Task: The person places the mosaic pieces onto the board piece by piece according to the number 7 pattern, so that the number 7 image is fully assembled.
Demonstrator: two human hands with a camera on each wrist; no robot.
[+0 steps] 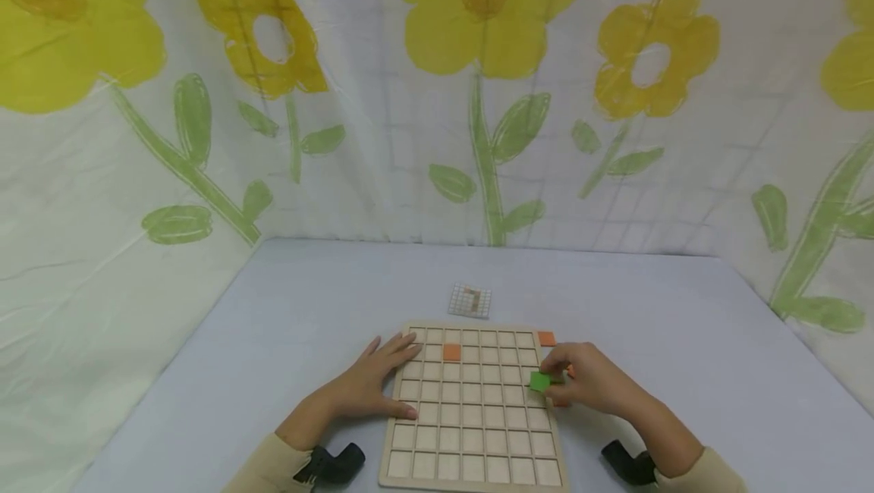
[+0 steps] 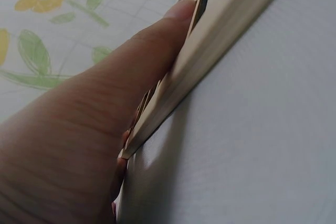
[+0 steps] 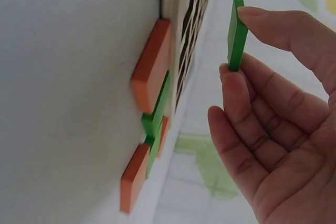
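A square green tile is pinched between the thumb and fingertips of my right hand, raised over the right side of a wooden grid board. The right wrist view shows that tile held on edge, clear of the table. My left hand rests on the board's left edge with fingers spread and thumb straight on the rim. An orange tile lies in a cell of the second row from the far end; the other visible cells hold bare wood.
Loose orange tiles and green tiles lie on the table along the board's right edge, partly behind my right hand in the head view. Beyond the board lies a small gridded card. A flower-printed curtain hangs behind the table.
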